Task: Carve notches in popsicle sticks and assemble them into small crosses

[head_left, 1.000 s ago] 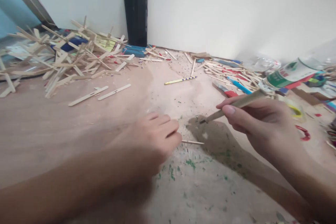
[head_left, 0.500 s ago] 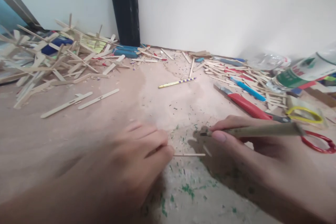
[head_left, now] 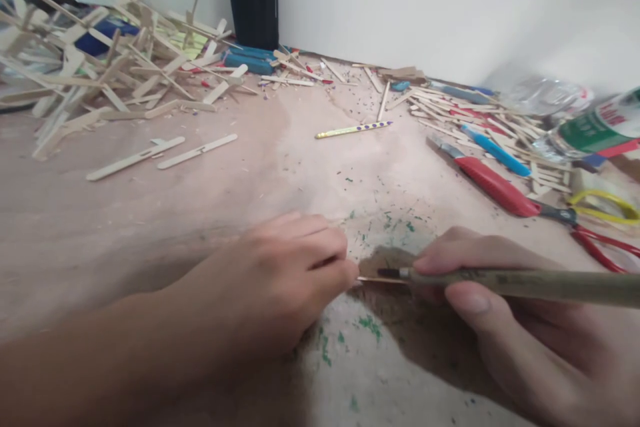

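Observation:
My left hand (head_left: 295, 273) is closed, its fingertips pinching a thin wooden stick (head_left: 373, 279) just above the table. The stick pokes out to the right, and its other end lies hidden under my fingers. In my right hand (head_left: 505, 307), a beige-barrelled pen (head_left: 530, 285) is gripped between thumb and fingers, lying nearly level. Its dark tip points left, over or against the stick; contact is hard to make out. Green and dark specks (head_left: 370, 327) mark the table around both hands. Farther back lies a yellow stick with purple dots (head_left: 354, 130).
Two pale notched sticks (head_left: 197, 151) lie at left, before a heap of joined craft sticks (head_left: 100, 73). A black phone (head_left: 253, 0) leans on the wall. At right are a red-handled knife (head_left: 495, 185), a blue pen (head_left: 495, 150), scissors (head_left: 600, 247), loose sticks and a bottle (head_left: 590, 127).
The pen tip has come down from above to the stick. Both hands sit farther right in view, and the view has tilted downward, so the background appears higher.

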The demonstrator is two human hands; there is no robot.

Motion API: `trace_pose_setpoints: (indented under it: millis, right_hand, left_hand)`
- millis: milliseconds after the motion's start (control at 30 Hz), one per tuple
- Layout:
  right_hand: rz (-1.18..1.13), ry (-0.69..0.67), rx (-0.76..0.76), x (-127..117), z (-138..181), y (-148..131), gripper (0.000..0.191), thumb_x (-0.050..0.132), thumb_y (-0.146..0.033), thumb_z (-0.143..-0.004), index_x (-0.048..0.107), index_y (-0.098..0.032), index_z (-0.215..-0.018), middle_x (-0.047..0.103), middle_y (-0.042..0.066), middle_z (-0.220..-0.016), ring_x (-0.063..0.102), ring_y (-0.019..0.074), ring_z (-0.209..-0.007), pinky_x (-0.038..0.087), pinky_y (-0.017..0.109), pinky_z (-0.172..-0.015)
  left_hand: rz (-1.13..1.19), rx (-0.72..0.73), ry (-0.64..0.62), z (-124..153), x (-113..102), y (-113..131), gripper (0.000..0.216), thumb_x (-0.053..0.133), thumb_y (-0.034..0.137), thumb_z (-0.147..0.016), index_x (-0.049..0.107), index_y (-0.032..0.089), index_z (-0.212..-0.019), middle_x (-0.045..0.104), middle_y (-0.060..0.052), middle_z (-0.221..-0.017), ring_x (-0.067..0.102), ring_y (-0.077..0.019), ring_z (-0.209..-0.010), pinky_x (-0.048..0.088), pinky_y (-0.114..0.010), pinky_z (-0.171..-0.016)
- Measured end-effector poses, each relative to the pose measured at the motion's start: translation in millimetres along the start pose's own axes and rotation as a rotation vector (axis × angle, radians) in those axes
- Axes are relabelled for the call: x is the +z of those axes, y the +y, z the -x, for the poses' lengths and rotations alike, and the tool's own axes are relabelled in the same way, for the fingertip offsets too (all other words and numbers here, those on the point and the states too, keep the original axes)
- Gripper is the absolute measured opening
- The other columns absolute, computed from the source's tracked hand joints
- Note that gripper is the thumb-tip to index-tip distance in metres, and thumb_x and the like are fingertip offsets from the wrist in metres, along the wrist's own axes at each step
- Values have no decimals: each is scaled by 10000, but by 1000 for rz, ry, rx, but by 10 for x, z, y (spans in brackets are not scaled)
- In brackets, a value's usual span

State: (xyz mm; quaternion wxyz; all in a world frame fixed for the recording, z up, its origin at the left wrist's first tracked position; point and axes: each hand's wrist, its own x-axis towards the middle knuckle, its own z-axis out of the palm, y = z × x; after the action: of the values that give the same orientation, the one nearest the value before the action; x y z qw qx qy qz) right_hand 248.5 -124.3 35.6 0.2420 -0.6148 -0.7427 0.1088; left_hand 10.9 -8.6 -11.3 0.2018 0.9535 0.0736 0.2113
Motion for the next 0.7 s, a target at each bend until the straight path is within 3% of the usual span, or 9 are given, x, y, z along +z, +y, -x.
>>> trace_pose_setpoints:
  millis: [233, 533, 700]
  right_hand:
    - [-26, 66, -71, 137, -13, -30, 108, 556, -246, -1040, 647, -303, -1035, 746, 9, -804, 711, 198, -649, 583, 327, -572]
    - [-199, -29, -97, 213, -22, 4, 141, 549, -159, -1043, 589, -280, -1103, 712, 4, -871, 700, 159, -724, 579, 281, -609]
    - [-249, -40, -213, 206, -72, 10, 177, 529, -78, -1013, 605, -202, -1114, 673, 2, -857, 660, 107, -705, 547, 223, -596]
  left_hand:
    - [47, -28, -8, 17, -1, -21, 368, 408, 53, -1026, 750, 161, -947, 662, -46, -897, 553, -193, -791, 444, -355, -725]
    - [35, -55, -50, 9, -14, -8, 290, 481, 74, -1027, 753, 162, -977, 662, -46, -924, 562, -202, -817, 458, -364, -742]
    - [28, -51, -70, 0, -31, 4, 269, 503, 39, -998, 739, 162, -963, 645, -36, -905, 557, -192, -812, 438, -342, -731]
